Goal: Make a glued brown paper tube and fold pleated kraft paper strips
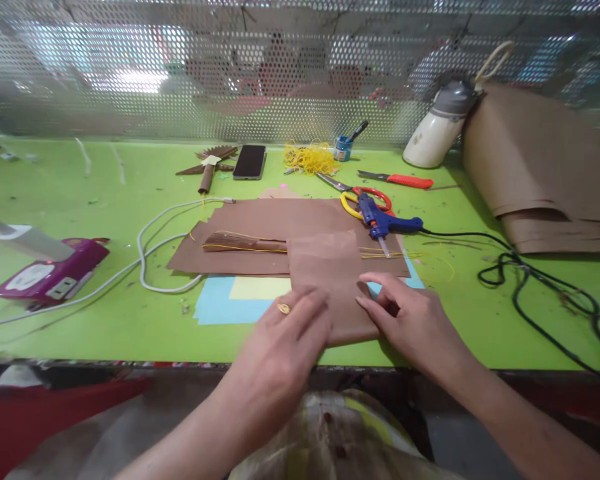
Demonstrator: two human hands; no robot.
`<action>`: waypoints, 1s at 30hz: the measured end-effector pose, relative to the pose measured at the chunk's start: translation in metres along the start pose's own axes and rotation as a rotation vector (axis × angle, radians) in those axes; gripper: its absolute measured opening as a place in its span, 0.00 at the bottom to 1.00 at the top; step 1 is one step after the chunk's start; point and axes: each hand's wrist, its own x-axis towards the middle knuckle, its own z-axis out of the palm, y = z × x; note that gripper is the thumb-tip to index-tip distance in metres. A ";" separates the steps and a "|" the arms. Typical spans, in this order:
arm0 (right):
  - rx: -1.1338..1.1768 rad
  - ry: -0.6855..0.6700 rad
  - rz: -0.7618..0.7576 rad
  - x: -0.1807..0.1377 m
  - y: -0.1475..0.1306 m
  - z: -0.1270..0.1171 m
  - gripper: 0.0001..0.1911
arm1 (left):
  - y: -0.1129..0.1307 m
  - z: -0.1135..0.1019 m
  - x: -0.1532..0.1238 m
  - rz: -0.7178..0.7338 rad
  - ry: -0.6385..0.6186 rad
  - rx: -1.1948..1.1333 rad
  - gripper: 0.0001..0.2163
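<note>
Both my hands rest on a small brown paper piece at the near edge of the green table. My left hand, wearing a ring, lies flat with fingers stretched over the piece's lower left. My right hand presses its fingers onto the piece's right edge. The piece lies over a larger brown sheet and over blue paper and yellow paper. A rolled brown fringe with yellow wire lies on the larger sheet.
A blue glue gun and yellow-red scissors lie behind the sheet, its black cord trailing right. A red-handled knife, yellow wire bundle, phone, paint pot, white jug, stacked brown paper and a pink power strip are around.
</note>
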 end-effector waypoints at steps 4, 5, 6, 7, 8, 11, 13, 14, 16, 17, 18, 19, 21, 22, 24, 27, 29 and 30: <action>-0.022 -0.001 -0.002 -0.001 0.000 0.001 0.11 | 0.015 0.004 0.002 0.092 -0.083 -0.028 0.16; -0.024 -0.004 -0.002 -0.001 0.000 0.001 0.11 | 0.018 0.007 0.002 0.078 -0.098 -0.006 0.16; -0.022 -0.007 -0.004 -0.001 0.000 0.000 0.11 | 0.021 0.010 0.001 0.068 -0.121 0.015 0.19; -0.020 -0.008 -0.007 -0.001 0.000 0.000 0.11 | 0.024 0.013 0.000 0.061 -0.137 0.030 0.21; -0.018 -0.009 -0.012 -0.002 0.000 0.000 0.11 | 0.025 0.017 -0.001 0.059 -0.149 0.042 0.23; -0.019 -0.006 -0.017 -0.002 0.000 0.000 0.11 | 0.026 0.024 -0.006 0.057 -0.165 0.064 0.23; -0.026 -0.011 -0.017 -0.003 0.000 0.000 0.11 | 0.026 0.027 -0.008 0.058 -0.161 0.076 0.23; -0.030 -0.015 -0.018 -0.003 0.000 0.000 0.12 | 0.026 0.027 -0.009 0.060 -0.158 0.079 0.22; -0.030 -0.020 -0.022 -0.004 0.001 0.000 0.12 | 0.026 0.028 -0.010 0.061 -0.155 0.086 0.21; -0.026 -0.020 -0.026 -0.004 0.001 0.000 0.12 | 0.027 0.029 -0.011 0.064 -0.151 0.089 0.21; -0.019 -0.024 -0.030 -0.005 0.002 0.001 0.12 | 0.027 0.029 -0.011 0.067 -0.149 0.094 0.21; -0.010 -0.028 -0.033 -0.005 0.002 0.001 0.12 | 0.027 0.029 -0.012 0.071 -0.143 0.100 0.20; 0.010 -0.039 -0.035 -0.005 0.003 0.000 0.13 | 0.028 0.031 -0.014 0.082 -0.122 0.115 0.20; 0.024 -0.046 -0.033 -0.006 0.004 0.000 0.13 | 0.028 0.031 -0.016 0.091 -0.110 0.120 0.20; 0.062 -0.062 -0.018 -0.006 0.005 -0.002 0.13 | 0.027 0.033 -0.020 0.110 -0.092 0.127 0.19; 0.135 -0.098 0.017 -0.008 0.005 -0.006 0.12 | 0.026 0.036 -0.026 0.138 -0.075 0.116 0.20; 0.182 -0.130 0.043 -0.009 0.004 -0.009 0.12 | 0.025 0.037 -0.028 0.151 -0.062 0.101 0.20; 0.201 -0.143 0.053 -0.010 0.003 -0.011 0.12 | 0.025 0.037 -0.029 0.153 -0.058 0.097 0.20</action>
